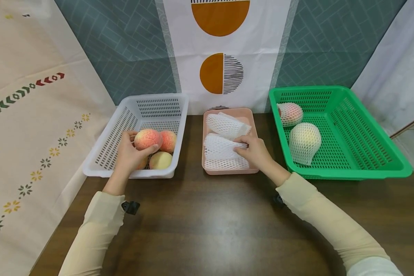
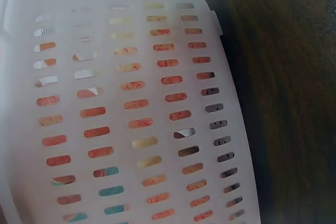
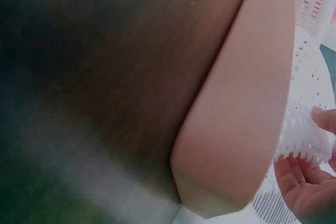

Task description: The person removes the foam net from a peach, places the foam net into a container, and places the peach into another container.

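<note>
In the head view my left hand (image 1: 128, 153) grips a red-and-yellow peach (image 1: 147, 138) over the white basket (image 1: 105, 147). Other peaches lie beneath and beside it, among them a red one (image 1: 168, 141) and a pale yellow one (image 1: 160, 160). My right hand (image 1: 254, 151) pinches the edge of a white foam net sleeve (image 1: 222, 147) in the pink tray (image 1: 232, 172). Another foam net (image 1: 227, 125) lies behind that one. The right wrist view shows thumb and fingers at the net's toothed end (image 3: 304, 148). From the left wrist, the basket's slotted wall (image 2: 115, 93) hides the hand.
A green basket (image 1: 345, 174) stands at the right, holding two netted fruits, a reddish one (image 1: 290, 114) and a pale one (image 1: 305, 142). Brown tabletop (image 1: 207, 222) runs along the front. A patterned cloth (image 1: 31, 126) hangs at the left, and a printed curtain (image 1: 224, 76) behind.
</note>
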The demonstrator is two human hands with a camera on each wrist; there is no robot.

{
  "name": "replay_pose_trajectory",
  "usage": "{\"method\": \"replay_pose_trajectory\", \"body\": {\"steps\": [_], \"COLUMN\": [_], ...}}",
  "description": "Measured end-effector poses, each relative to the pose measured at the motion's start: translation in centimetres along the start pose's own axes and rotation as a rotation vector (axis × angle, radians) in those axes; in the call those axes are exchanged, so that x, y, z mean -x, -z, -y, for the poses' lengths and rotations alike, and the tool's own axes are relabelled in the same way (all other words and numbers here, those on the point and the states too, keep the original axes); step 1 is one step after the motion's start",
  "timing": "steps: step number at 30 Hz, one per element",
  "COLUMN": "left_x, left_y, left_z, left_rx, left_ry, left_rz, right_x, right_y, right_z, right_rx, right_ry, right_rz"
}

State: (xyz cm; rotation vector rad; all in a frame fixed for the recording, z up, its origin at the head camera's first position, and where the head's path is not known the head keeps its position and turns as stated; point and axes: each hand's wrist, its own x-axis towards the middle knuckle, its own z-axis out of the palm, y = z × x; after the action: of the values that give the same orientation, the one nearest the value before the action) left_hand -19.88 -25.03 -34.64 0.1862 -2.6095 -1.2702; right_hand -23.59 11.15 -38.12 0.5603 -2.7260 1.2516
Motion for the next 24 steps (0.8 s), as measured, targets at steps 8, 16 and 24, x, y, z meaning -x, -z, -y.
{"method": "replay_pose_trajectory", "body": {"steps": [8,16,24], "left_x": [-0.41,-0.74,-0.7], "left_y": [-0.09,0.03,-0.05], "left_z": [0.03,-0.04,0.09], "left_rx": [-0.043,-0.067,-0.069], "left_ry": [0.055,0.096,0.088], "left_rz": [0.046,0.103,0.12], "right_x": [-0.21,0.09,0.17], "right_y": [-0.62,-0.41,-0.28], "right_z": [-0.45,-0.44,-0.35], "right_rx": [0.02,0.067,0.075], "right_ry": [-0.019,-0.017,-0.03], "right_rz": [0.085,0.114,0.126]}}
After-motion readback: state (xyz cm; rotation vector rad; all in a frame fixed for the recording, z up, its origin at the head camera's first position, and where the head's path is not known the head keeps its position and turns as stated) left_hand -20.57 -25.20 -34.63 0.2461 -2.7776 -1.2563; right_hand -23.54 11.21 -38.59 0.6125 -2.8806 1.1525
